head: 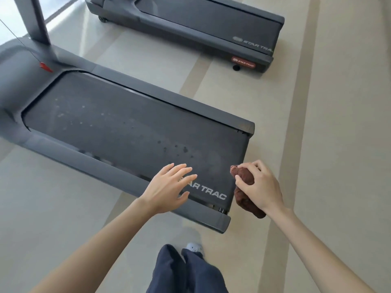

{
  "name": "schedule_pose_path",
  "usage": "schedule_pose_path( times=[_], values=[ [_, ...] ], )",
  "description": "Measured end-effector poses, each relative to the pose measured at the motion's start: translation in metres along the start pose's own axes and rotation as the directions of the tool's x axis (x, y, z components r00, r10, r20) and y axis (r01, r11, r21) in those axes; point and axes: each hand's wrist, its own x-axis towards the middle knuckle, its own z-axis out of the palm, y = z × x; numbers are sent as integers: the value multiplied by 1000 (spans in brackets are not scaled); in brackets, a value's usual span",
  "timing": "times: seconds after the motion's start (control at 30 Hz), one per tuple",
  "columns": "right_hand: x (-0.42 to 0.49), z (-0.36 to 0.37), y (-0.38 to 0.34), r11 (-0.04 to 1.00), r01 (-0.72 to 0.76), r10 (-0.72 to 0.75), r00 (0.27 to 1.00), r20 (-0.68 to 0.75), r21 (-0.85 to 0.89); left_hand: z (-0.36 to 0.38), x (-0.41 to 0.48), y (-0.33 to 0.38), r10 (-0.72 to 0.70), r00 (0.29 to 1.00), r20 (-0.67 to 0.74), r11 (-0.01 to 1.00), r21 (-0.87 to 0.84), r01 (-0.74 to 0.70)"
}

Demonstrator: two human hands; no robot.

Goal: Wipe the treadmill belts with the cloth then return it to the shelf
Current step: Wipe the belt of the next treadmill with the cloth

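Right hand (259,187) grips bunched brown cloth (245,193) just off rear corner of near treadmill belt (127,132). Left hand (169,187) open, fingers spread, over belt's rear edge. Dusty spots ahead of hands. Bare floor (338,144) right of right hand; second treadmill (201,24) well beyond.

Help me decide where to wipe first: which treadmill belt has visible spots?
The near belt, just ahead of the right hand holding the brown cloth, carries pale and dark spots; the far belt at the top looks evenly grey.
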Motion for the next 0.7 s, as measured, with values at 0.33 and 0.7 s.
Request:
schedule_pose_path(
  times=[0.33,0.7],
  values=[
    [41,200,118,993,-121,121,993,-12,-4,228,45,-63,70,992,109,998,1,-71],
    [108,459,269,989,-135,126,982,-144,-55,499,128,-153,142,985,102,987,60,-149]
  ],
)
